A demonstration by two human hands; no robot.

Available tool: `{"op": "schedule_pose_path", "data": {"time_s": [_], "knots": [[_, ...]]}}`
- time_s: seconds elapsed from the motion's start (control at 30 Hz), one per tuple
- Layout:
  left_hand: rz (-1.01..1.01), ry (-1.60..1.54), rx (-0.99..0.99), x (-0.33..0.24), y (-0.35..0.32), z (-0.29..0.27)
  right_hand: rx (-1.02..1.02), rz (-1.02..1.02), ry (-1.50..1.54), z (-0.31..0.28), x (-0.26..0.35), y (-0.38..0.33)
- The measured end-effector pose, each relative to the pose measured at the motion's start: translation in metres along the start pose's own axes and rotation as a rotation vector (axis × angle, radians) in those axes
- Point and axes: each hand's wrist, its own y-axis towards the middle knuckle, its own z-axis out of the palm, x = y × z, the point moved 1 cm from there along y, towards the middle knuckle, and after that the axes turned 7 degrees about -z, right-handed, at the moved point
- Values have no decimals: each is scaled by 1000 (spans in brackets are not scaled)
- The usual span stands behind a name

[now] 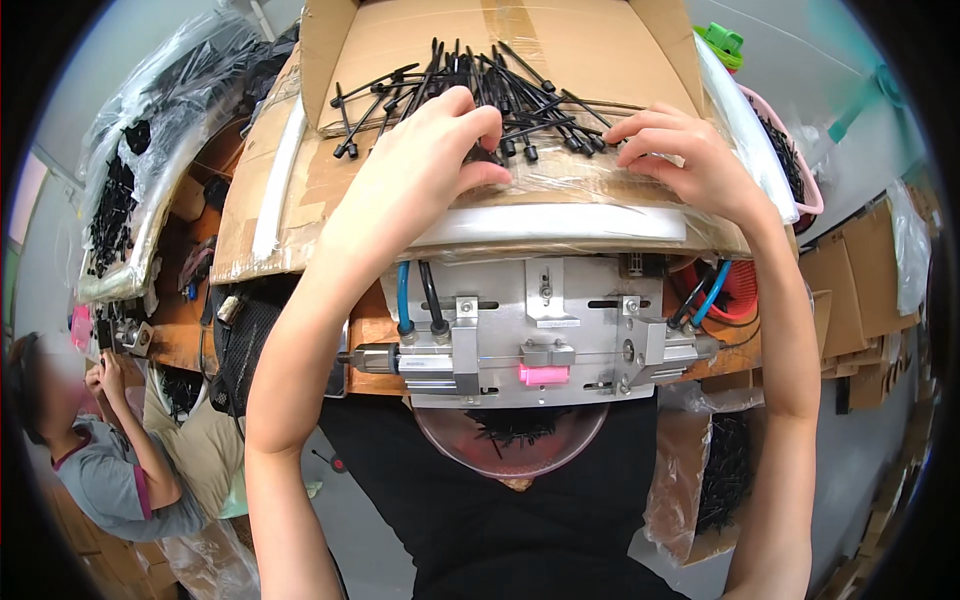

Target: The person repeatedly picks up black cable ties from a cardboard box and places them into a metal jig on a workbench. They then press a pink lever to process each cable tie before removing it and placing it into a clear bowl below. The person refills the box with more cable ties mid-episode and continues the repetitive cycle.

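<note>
A heap of black plastic rods [520, 100] with thick knobbed ends lies at the mouth of an open cardboard box. My left hand [440, 150] is bent over the front left of the heap. Its thumb and forefinger are apart, with dark rod ends showing behind the gap; its other fingers are partly hidden. At the right edge of the heap is my right hand [675, 155], fingers bent and spread, the fingertips beside the end of a rod. Below both hands sits a metal clamping fixture [520, 345] with a pink block [543, 375] at its middle.
Blue air hoses [404, 300] run to the fixture's cylinders. A clear pinkish bowl [460, 445] of black pieces is beneath it. A red basket [738, 290] stands right, and a lined carton [690, 500] of black parts lower right. Another person [120, 450] works at the left.
</note>
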Motion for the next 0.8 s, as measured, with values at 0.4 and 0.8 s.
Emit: {"op": "schedule_pose_path", "data": {"time_s": [0.4,0.8], "knots": [[-232,-653,50,6,-18,-66,-124,-84,-153,29,36,74],[-304,-961,-35,21,-67,-62,-361,22,157,21,20,58]]}}
